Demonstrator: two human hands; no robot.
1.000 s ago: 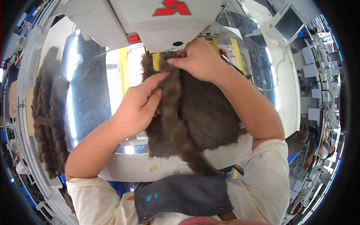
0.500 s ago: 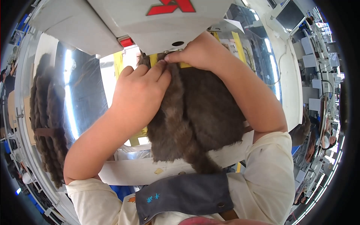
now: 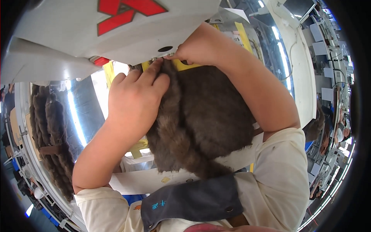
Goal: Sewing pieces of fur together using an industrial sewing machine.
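A broad dark brown fur piece [image 3: 216, 108] lies over the white front edge, its far end beneath the white machine head [image 3: 131, 36]. Along its left part runs a narrower, lighter fur strip [image 3: 170, 125] hanging toward me. My left hand [image 3: 135, 94] is closed on the strip's upper end, index finger stretched to the machine's underside and the others curled. Close by on the right, my right hand [image 3: 203, 46] pinches the far edge of the fur, its fingertips partly hidden by the machine head. The two hands' fingertips are nearly together.
A bundle of brown fur strips [image 3: 50, 139], tied with a brown band, lies at the left. Yellow tape [image 3: 244, 38] marks the glossy work surface. A white board [image 3: 133, 183] forms the near edge. Other workstations and people fill the far right.
The machine head appears larger and lower to the left as the view shifts. My left index finger has straightened toward the machine. Both hands stay at the fur's far edge.
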